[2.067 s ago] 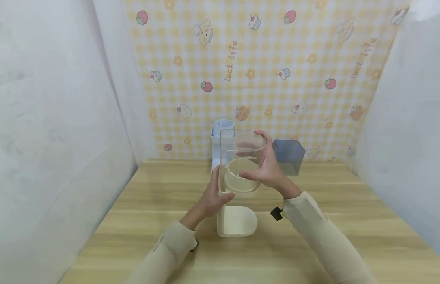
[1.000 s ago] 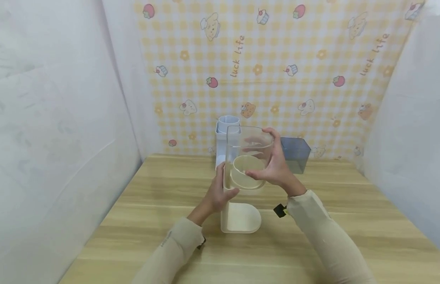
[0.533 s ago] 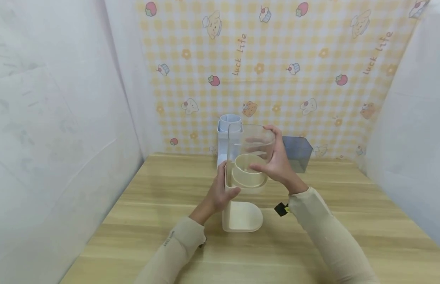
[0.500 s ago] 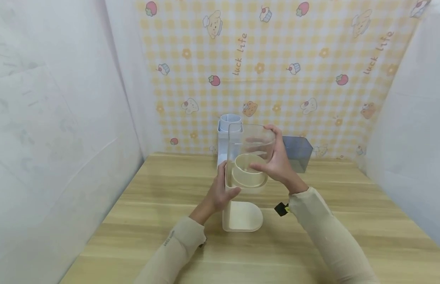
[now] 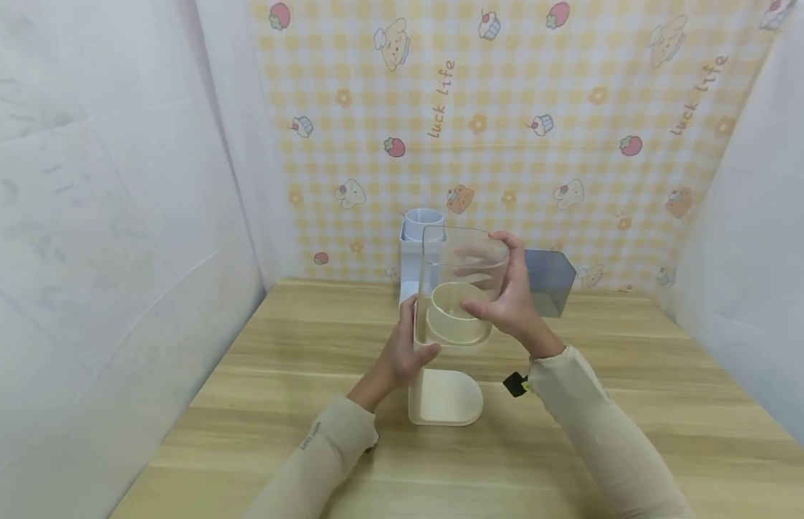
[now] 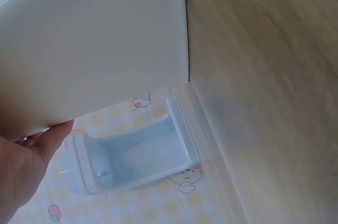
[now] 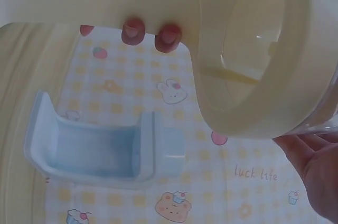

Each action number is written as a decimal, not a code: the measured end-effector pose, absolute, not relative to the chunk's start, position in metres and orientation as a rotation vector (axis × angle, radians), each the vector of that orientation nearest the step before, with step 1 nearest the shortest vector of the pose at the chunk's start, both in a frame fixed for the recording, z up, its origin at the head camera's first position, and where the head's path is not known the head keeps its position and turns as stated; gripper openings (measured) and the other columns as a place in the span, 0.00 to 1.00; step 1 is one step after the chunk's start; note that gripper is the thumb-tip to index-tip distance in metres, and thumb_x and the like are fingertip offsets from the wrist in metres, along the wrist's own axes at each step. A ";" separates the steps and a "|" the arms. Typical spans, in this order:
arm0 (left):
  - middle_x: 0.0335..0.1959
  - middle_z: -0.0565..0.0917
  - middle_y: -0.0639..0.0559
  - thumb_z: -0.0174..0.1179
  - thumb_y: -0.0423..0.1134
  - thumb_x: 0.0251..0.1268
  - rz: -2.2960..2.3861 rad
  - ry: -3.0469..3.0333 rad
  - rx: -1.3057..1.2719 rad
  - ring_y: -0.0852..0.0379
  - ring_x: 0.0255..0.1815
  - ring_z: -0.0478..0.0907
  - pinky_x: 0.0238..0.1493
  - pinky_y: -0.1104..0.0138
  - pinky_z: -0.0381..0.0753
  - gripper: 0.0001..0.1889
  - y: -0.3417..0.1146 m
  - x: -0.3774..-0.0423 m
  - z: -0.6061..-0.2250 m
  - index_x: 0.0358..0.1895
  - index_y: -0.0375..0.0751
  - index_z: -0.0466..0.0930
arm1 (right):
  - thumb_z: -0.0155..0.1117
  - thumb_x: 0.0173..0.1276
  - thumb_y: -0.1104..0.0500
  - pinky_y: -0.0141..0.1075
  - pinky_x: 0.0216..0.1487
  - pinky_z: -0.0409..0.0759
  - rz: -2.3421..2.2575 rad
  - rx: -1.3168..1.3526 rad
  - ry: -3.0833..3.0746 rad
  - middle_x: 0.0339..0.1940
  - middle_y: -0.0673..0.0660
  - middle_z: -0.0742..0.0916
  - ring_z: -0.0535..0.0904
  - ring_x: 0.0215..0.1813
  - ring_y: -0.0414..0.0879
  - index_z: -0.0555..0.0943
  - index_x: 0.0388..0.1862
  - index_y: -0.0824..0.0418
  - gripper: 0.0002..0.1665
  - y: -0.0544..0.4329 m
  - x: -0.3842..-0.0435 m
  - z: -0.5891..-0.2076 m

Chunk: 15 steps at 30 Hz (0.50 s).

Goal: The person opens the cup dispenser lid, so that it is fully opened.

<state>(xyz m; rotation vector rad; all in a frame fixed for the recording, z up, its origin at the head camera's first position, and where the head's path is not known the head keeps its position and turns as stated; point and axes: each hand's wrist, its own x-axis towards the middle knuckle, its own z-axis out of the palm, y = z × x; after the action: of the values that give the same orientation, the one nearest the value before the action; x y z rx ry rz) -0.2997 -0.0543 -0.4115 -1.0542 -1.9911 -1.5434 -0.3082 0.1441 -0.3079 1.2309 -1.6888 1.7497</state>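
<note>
A cream C-shaped stand (image 5: 449,398) is upright on the table, with a flat rounded foot and a round collar (image 5: 455,328) on its top platform. My left hand (image 5: 402,353) grips the stand's upper back edge, thumb in front. In the left wrist view the stand's broad back (image 6: 95,49) hides most of its fingers. My right hand (image 5: 506,295) holds a clear rounded cover (image 5: 463,249) from the right, its fingers spread behind the transparent wall. The cover surrounds the collar, with its lower end at the platform. The right wrist view shows the platform's hollow underside (image 7: 232,76).
Behind the stand is a similar pale blue stand (image 5: 411,263) with a round collar on top. To its right stands a translucent grey-blue box-shaped cover (image 5: 550,282). A patterned cloth (image 5: 350,144) hangs at the back of the wooden table (image 5: 279,389), with white sheets at both sides.
The head view has drifted, so the scene sits slightly further right. Both hands keep the same hold on the stand and the clear cover.
</note>
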 end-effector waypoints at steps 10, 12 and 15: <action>0.53 0.78 0.40 0.48 0.80 0.56 -1.566 -1.982 -1.041 0.50 0.47 0.79 0.48 0.61 0.80 0.56 -0.053 -0.300 -0.412 0.73 0.38 0.48 | 0.83 0.46 0.41 0.45 0.43 0.86 1.722 1.226 -1.708 0.59 0.72 0.79 0.85 0.47 0.60 0.57 0.68 0.58 0.60 0.145 -0.310 -0.305; 0.53 0.78 0.40 0.48 0.80 0.56 -1.577 -1.985 -1.047 0.51 0.47 0.78 0.49 0.61 0.80 0.55 -0.054 -0.301 -0.413 0.74 0.39 0.47 | 0.83 0.45 0.40 0.45 0.43 0.86 1.727 1.213 -1.722 0.59 0.70 0.80 0.84 0.46 0.66 0.57 0.68 0.57 0.60 0.145 -0.311 -0.304; 0.53 0.78 0.40 0.48 0.80 0.56 -1.586 -2.000 -1.051 0.51 0.47 0.79 0.49 0.61 0.80 0.57 -0.055 -0.302 -0.414 0.74 0.38 0.46 | 0.83 0.45 0.39 0.45 0.43 0.86 1.732 1.199 -1.748 0.59 0.68 0.80 0.81 0.47 0.73 0.58 0.68 0.55 0.59 0.145 -0.311 -0.304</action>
<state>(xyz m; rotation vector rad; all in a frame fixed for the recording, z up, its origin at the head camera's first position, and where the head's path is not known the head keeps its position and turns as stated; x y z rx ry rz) -0.3018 -0.0552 -0.4140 -1.0511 -1.9998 -1.5857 -0.3106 0.1452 -0.3041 1.1986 -1.7476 1.7322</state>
